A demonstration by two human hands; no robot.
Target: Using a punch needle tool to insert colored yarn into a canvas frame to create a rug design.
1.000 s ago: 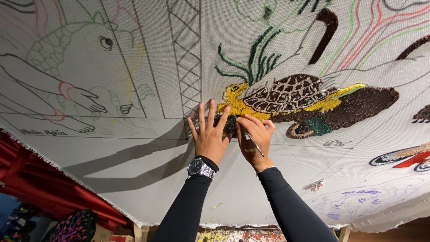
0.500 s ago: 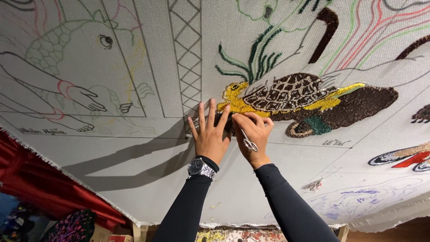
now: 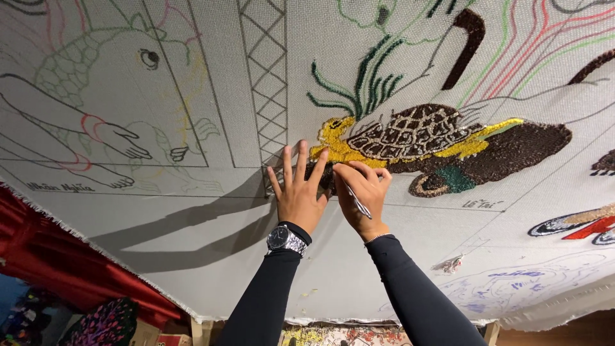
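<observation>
A large white woven canvas (image 3: 192,243) fills the view, stretched taut and marked with outline drawings: a lattice strip (image 3: 262,83), a scaled creature (image 3: 83,70) and a drawn hand (image 3: 118,138). A red cloth (image 3: 38,263) hangs past its frayed lower edge. Near the middle sits a tufted turtle (image 3: 416,134), looped yarn in brown, cream and yellow, with green fronds (image 3: 359,83) above its head.

The left hand (image 3: 298,192) lies flat on the canvas, fingers spread wide, just below the turtle's yellow head; a metal wristwatch (image 3: 285,239) sits on its wrist. The right hand (image 3: 362,195), touching the left, has its fingers pinched around a thin silvery tool (image 3: 357,202), possibly a needle or hook, its tip at the dark yarn under the turtle's head.
</observation>
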